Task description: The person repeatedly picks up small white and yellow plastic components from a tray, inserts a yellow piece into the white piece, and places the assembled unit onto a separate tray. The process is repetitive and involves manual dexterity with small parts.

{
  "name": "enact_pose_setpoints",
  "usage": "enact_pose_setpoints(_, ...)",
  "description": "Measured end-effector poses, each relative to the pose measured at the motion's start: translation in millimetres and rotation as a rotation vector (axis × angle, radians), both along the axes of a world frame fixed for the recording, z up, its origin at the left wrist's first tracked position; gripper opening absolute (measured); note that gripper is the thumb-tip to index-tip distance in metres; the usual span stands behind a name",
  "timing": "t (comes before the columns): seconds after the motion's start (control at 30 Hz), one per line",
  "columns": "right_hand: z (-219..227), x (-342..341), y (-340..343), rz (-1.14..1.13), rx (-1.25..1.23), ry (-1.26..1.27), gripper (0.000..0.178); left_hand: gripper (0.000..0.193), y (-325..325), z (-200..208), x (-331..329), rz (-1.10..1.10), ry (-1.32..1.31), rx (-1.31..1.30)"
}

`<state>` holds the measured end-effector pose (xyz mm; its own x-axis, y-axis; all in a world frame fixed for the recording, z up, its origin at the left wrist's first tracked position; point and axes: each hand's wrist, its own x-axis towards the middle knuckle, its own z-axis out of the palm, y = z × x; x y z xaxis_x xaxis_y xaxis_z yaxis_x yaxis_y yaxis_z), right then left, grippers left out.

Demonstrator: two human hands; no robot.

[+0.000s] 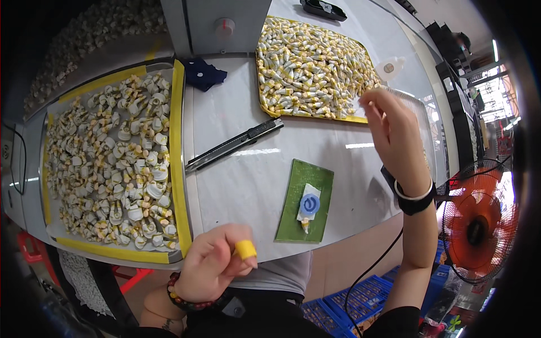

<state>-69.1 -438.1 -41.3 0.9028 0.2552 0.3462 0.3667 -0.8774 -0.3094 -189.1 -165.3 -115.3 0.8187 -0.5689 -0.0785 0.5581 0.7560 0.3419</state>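
My left hand [217,262] is closed near the table's front edge, yellow tape wrapped round one finger. Whatever its curled fingers hold, if anything, is hidden. Over the right edge of a yellow-edged tray [360,119] is my right hand [397,132], its bent fingers apart and pointing at the many small white-and-yellow pieces [313,67] there. Between my hands, a green mat [287,214] lies on the table. On it sits a round blue piece [309,204] over a white pad, with a small white-and-yellow piece [305,224] sticking out below.
A black-and-silver utility knife [236,143] lies left of the mat. Further left stands a large yellow-taped tray [179,169] of white-and-yellow figure parts [112,163]. Behind are a dark cloth [204,73] and a grey box [222,28]. An orange fan [478,225] stands right, blue crates [355,301] below.
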Motion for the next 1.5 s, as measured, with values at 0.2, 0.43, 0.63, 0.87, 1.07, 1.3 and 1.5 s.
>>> enact_pose_setpoints(0.2,8.1,-44.2,19.3,0.208,0.226,0.224,0.018,0.020,1.0,11.1,6.2,-0.062,-0.060,0.112)
enact_pose_setpoints(0.43,8.2,-72.2,24.2,0.269,0.223,0.286,0.024,0.039,1.9,24.8,11.1,-0.234,0.040,0.137)
enact_pose_setpoints(0.63,5.5,-79.8,24.6,0.316,0.213,0.201,0.022,0.059,-8.3,29.7,6.3,-0.086,-0.225,0.483)
enact_pose_setpoints(0.87,-3.8,-77.6,21.7,0.354,0.027,0.133,0.028,0.046,-5.9,41.5,7.2,-0.196,-0.122,0.499)
enact_pose_setpoints(1.07,-14.4,-74.3,28.6,0.378,-0.147,0.053,0.024,0.046,-9.7,28.4,3.3,-0.127,-0.112,0.419)
enact_pose_setpoints(1.3,-7.4,-76.6,35.5,0.447,-0.241,0.081,0.019,0.054,-2.0,30.3,5.6,-0.243,-0.081,0.295)
enact_pose_setpoints(1.5,-4.6,-77.0,35.5,0.457,-0.283,0.070,0.017,0.055,-4.2,14.5,5.7,-0.191,-0.193,0.285)
